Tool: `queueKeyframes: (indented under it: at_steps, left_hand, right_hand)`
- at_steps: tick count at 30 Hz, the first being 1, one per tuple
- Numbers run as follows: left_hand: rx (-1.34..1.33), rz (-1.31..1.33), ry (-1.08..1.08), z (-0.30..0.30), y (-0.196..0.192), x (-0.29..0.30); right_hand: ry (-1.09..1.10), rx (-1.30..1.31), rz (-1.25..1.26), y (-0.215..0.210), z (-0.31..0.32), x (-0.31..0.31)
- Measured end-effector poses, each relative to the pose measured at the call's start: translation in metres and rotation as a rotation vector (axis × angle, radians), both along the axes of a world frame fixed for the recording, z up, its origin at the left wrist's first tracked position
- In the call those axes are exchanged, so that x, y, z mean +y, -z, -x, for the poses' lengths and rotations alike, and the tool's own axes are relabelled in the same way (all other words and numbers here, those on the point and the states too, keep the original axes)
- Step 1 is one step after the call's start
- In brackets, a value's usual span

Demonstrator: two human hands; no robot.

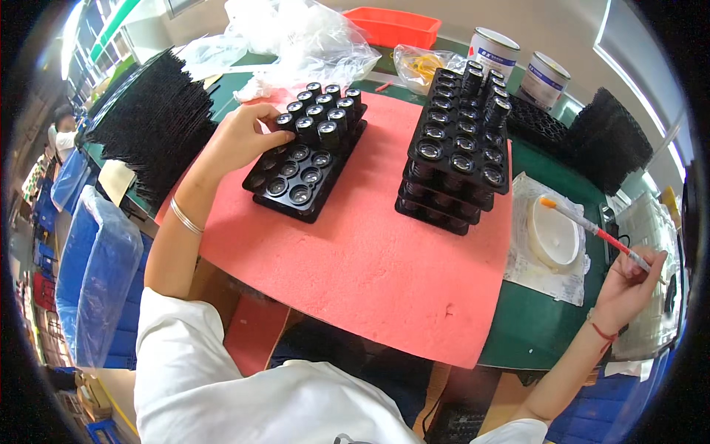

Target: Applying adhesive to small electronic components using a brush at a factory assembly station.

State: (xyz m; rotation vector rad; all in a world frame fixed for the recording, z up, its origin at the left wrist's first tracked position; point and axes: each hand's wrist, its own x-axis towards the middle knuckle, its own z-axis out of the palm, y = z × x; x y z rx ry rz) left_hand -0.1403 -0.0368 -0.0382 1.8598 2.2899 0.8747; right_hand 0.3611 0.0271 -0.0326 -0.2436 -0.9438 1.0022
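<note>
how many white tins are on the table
2. One white tin stands at the back, partly behind the right-hand stack of black trays; the second tin stands to its right, a little nearer. Others could be hidden behind the stack.

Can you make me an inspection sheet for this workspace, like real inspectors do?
Surface: pink mat on a green table.
Job's things: black tray with shiny-topped cylinders at its far part; stack of trays bearing more; white dish on paper.
Clutter: crumpled clear bags, orange-red bin and two cans toward the back.
Grips: left grip touches a near-left cylinder, pinch unclear; right grip holds an orange-tipped brush-like tool.
Cables: possibly a thin dark cord below the table; unclear.
Surroundings: blue container with clear plastic at left; another person farther off.
</note>
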Motion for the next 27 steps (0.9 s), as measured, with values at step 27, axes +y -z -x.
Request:
queueKeyframes:
  at_steps: [27]
  left_hand:
    - [0.289, -0.207, 0.410, -0.136, -0.047, 0.169]
  right_hand:
    - [0.332, -0.006, 0.056, -0.009, 0.008, 0.002]
